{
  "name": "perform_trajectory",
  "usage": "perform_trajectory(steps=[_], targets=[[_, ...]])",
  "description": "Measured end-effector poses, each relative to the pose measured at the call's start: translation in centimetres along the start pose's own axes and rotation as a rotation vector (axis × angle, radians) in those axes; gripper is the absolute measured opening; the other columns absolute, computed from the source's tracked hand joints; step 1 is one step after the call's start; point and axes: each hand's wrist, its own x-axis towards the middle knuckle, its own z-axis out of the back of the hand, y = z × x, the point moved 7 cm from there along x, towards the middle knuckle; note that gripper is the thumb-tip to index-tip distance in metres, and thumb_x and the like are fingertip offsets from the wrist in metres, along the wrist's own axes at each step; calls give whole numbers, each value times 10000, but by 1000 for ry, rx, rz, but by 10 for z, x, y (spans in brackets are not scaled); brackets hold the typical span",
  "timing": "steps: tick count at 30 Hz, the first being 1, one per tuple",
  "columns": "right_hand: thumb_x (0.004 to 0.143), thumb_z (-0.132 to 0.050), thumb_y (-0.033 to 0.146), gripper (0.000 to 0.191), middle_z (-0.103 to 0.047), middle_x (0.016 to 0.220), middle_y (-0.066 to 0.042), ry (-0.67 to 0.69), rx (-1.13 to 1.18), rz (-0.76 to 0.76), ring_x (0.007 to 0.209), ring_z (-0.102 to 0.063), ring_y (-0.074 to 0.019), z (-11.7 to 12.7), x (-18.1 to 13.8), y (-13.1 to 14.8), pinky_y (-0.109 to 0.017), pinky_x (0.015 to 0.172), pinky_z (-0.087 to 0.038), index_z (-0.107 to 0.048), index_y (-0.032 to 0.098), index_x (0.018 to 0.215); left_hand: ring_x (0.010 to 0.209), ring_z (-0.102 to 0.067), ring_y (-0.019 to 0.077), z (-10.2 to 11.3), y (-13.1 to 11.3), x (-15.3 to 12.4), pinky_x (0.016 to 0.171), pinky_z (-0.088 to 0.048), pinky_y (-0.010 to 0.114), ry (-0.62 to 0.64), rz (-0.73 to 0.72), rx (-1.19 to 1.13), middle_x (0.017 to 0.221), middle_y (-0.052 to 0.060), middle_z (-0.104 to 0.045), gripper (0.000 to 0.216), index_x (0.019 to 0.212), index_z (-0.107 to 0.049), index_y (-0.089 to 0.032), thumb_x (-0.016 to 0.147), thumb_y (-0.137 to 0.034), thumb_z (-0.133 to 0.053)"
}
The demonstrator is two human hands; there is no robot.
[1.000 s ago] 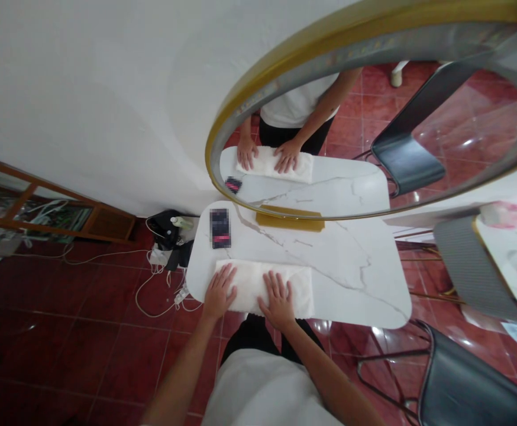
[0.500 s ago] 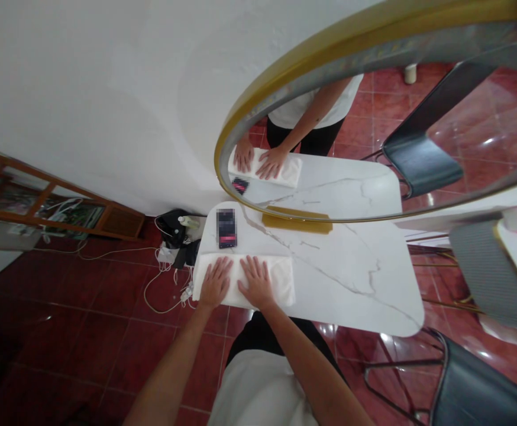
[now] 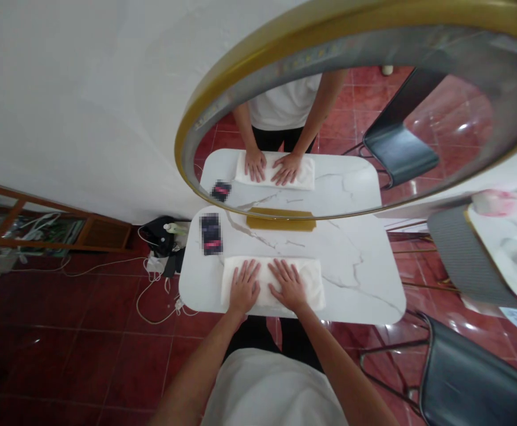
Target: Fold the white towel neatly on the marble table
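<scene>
White marbled table (image 3: 376, 284) beneath a gold-rimmed mirror (image 3: 351, 127), folded towel (image 3: 264, 299) lying along its near edge, left hand (image 3: 244, 288) and right hand (image 3: 289, 288) palm-down on it, slightly apart, fingers logged by me as extended, loosely spread, forearms angled inward.
</scene>
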Motion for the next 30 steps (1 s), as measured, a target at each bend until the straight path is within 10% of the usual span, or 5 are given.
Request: perform_trajectory(steps=[8,30], targets=[[899,-398,285,648,-182,1530,-19,-17,-36,-171,1404,-158,-234,12,-15,-27,-496,1131,-96,-105,269,1478,1401,-212,216,-5,-38,27,1145,-164,453,-40,-1,-48,1502,-11,-289,612,1456,-216,-297,881,-229,-414],[849,-450,326,724,-280,1504,-37,-67,51,-182,1387,-192,-272,6,56,-65,-518,1129,-33,-109,245,1482,1401,-212,227,-11,-27,101,1149,-126,468,-42,68,-41,1506,-12,-275,625,1460,-210,-297,871,-236,-410]])
